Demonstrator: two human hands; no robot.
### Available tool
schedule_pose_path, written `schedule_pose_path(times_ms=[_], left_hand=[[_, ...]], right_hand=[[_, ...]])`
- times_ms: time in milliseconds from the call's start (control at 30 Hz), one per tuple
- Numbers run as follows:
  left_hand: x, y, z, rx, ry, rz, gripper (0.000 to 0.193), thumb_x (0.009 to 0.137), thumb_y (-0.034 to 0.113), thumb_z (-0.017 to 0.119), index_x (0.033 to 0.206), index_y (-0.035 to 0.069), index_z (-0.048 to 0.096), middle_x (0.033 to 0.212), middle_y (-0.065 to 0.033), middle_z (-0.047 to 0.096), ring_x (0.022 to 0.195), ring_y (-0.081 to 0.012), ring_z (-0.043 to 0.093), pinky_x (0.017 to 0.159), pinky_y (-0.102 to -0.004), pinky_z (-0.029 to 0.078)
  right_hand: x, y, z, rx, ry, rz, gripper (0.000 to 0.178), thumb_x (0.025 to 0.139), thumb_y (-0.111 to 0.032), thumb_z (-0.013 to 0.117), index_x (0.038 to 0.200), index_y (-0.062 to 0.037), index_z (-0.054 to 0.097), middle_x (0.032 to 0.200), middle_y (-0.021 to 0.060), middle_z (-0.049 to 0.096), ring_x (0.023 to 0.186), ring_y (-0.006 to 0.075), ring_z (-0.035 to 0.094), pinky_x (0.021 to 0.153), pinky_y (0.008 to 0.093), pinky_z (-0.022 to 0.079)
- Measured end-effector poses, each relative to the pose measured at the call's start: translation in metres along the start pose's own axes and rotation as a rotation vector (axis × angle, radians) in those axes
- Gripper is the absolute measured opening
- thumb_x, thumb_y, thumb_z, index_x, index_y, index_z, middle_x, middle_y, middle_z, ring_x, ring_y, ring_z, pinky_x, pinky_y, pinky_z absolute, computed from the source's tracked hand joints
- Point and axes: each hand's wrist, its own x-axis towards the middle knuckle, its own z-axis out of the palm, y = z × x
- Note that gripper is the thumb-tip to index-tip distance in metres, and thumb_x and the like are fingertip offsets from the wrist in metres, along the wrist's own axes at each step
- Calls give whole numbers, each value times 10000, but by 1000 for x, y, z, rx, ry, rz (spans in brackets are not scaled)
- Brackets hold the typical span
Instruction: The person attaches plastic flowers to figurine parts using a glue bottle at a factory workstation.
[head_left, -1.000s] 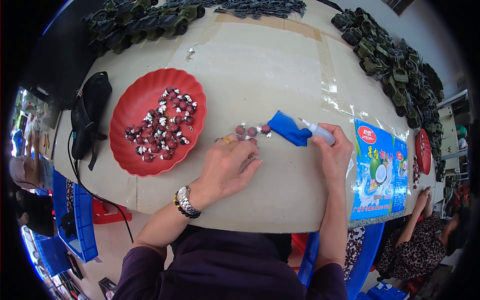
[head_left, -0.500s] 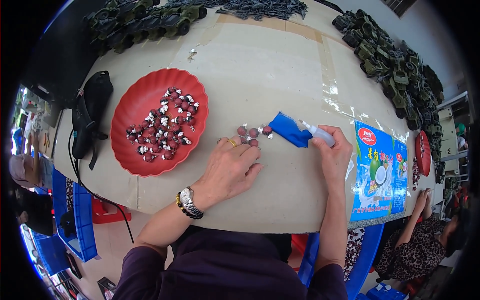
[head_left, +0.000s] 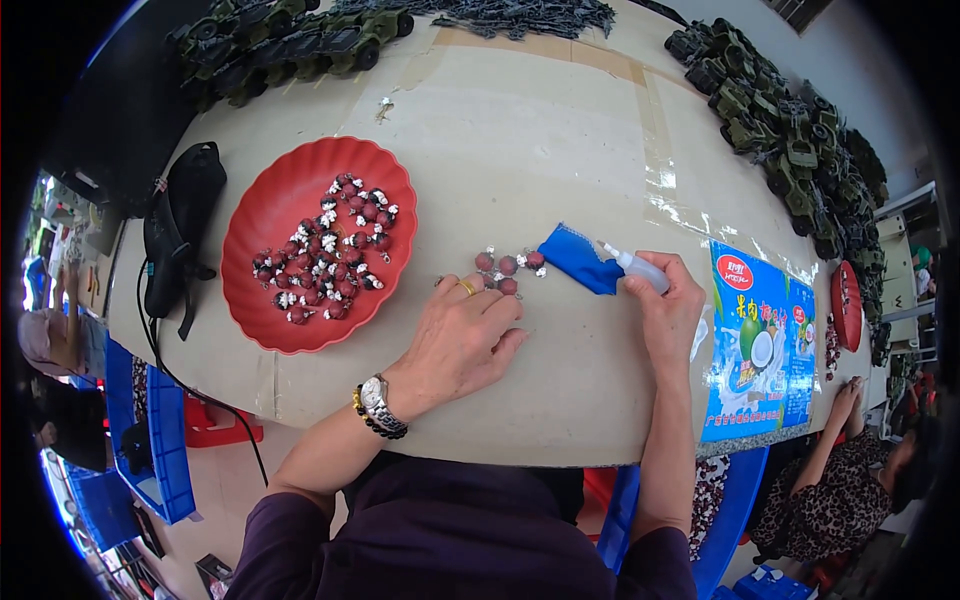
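Note:
My left hand (head_left: 462, 335), with a ring, a watch and a beaded bracelet at the wrist, rests on the table. Its thumb stands apart and its bent fingers reach the edge of a small cluster of dark red, round-bodied figurines (head_left: 507, 266) with white parts; some fingertips are hidden. Between the thumb and fingers of my right hand (head_left: 668, 305) is a translucent squeeze bottle (head_left: 640, 268), its narrow nozzle pointing up and left. The nozzle is over or beside a folded blue cloth (head_left: 578, 262); contact is unclear.
A red scalloped bowl (head_left: 250, 300) with many similar figurines is on the left, beside a black corded object (head_left: 185, 220). Green toy vehicles (head_left: 790, 140) line the far and right edges. A blue printed cardboard sheet (head_left: 750, 350) lies at right. A co-worker (head_left: 830, 480) sits farther right.

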Motion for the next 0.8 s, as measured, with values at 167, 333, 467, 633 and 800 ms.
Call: schedule_pose_path(times_ms=[167, 333, 467, 633, 800], left_hand=[[-1, 0, 0, 5, 7, 2, 213, 670, 79, 735, 823, 66, 587, 663, -36, 564, 665, -239, 522, 672, -359, 391], [-1, 1, -1, 8, -6, -3, 208, 668, 79, 734, 817, 68, 590, 659, -34, 561, 665, -237, 520, 673, -354, 385], [-1, 2, -1, 3, 6, 7, 203, 669, 79, 733, 812, 68, 589, 659, -36, 562, 668, -237, 519, 676, -353, 383], [-1, 1, -1, 6, 8, 19, 205, 670, 84, 736, 813, 69, 590, 661, -38, 565, 671, -238, 519, 678, -355, 380], [0, -1, -2, 7, 3, 10, 200, 673, 87, 736, 812, 75, 593, 665, -40, 566, 674, -238, 519, 678, -355, 381]], right_hand=[[0, 0, -1, 3, -7, 6, 206, 737, -21, 711, 937, -6, 663, 814, 127, 679, 732, 213, 640, 716, 304, 492], [-1, 0, 0, -5, 7, 4, 199, 737, -20, 707, 929, -1, 659, 810, 124, 679, 731, 213, 638, 716, 304, 490], [-2, 1, -1, 15, -2, 24, 193, 737, -21, 706, 923, 1, 657, 810, 122, 678, 732, 213, 638, 720, 304, 488], [-1, 0, 0, 5, -3, 20, 193, 733, -19, 706, 918, 1, 657, 809, 119, 679, 730, 207, 635, 723, 299, 486], [2, -1, 2, 30, -10, 22, 187, 735, -23, 696, 916, 2, 657, 807, 114, 678, 733, 196, 632, 718, 295, 482]])
